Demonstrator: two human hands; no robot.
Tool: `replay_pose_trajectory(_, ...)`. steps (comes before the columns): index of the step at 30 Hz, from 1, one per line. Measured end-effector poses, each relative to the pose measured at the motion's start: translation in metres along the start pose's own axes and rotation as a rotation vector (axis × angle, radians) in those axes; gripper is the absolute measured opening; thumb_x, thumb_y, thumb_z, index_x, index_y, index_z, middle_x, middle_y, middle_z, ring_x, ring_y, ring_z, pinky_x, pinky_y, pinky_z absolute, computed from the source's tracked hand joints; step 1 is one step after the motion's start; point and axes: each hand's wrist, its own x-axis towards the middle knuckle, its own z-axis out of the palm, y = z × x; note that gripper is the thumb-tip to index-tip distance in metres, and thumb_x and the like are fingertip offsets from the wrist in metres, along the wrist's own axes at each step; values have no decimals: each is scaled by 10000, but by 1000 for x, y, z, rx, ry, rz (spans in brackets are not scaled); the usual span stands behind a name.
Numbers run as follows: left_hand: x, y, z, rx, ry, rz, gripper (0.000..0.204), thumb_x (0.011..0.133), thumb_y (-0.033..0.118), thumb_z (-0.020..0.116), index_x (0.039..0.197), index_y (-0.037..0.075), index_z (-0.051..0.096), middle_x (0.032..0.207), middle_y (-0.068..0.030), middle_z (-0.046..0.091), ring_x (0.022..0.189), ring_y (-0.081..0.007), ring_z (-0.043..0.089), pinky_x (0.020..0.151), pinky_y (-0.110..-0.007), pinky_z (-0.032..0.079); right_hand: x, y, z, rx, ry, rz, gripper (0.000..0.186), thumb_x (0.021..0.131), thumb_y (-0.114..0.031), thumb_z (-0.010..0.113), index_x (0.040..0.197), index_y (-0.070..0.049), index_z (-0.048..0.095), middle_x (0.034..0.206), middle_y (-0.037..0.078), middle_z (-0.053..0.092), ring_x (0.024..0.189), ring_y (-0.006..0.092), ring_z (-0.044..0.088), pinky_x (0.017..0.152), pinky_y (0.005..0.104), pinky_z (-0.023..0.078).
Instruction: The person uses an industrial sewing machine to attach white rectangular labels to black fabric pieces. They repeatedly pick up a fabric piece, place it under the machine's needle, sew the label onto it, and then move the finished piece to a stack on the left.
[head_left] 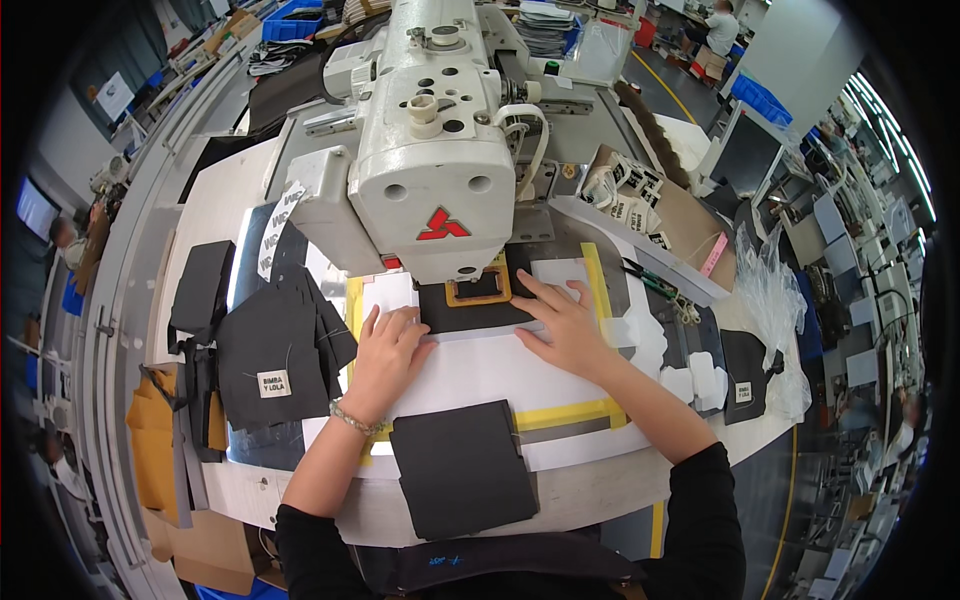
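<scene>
"Where's the black fabric point(470, 318)?"
"Under the sewing machine point(430, 190), over the pale table point(600, 485); left hand point(388, 355) and right hand point(575, 335) by its edges, fingers unclenched."
"The room?"
"Blue crate point(762, 100), yellow floor line point(790, 490)."

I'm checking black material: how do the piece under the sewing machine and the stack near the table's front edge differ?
The black piece has the left hand and right hand at it; the front stack is untouched. A yellow-orange frame partly covers the black piece, while the front stack lies uncovered. Both are black.
</scene>
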Motion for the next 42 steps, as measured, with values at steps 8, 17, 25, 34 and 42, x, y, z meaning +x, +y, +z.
replay_pose_trajectory(8, -1, 2, 2, 91, 32, 63, 170, 792, 173, 732, 923, 92, 659, 1096, -67, 624, 1091, -230, 587, 1056, -532, 372, -19, 5, -6, -123, 71, -108, 232, 775, -210, 722, 988, -132, 679, 1135, -11, 666, 1050, 140, 586, 888, 430, 296)
replay_pose_trajectory(17, -4, 1, 8, 177, 34, 102, 165, 811, 147, 712, 959, 92, 664, 1179, -67, 639, 1139, -224, 591, 1086, -520, 350, -19, 4, -7, -108, 74, -109, 216, 784, -213, 710, 988, -154, 673, 1123, -22, 668, 1016, 133, 589, 861, 419, 284)
replay_pose_trajectory(25, -7, -3, 12, 203, 26, 158, 215, 842, 135, 654, 1047, 74, 664, 1181, -86, 645, 1152, -221, 594, 1075, -548, 352, -22, 2, -3, -174, 93, -152, 281, 761, -215, 706, 1025, -131, 657, 1107, -26, 644, 998, 132, 567, 827, 408, 295)
replay_pose_trajectory(34, -7, -1, 8, 260, -25, 164, 312, 843, 98, 575, 1147, 72, 645, 1229, -78, 633, 1193, -227, 575, 1096, -558, 317, -21, 0, -2, -224, 76, -170, 366, 789, -239, 676, 1132, -115, 650, 1110, -24, 622, 992, 127, 543, 843, 413, 306)
replay_pose_trajectory(42, -5, 0, 6, 220, -47, 101, 315, 862, 148, 614, 1173, 97, 631, 1277, -66, 605, 1221, -223, 545, 1104, -547, 291, -24, -2, 1, -223, 75, -142, 389, 788, -251, 694, 1152, -123, 651, 1135, -5, 638, 935, 136, 557, 821, 415, 309)
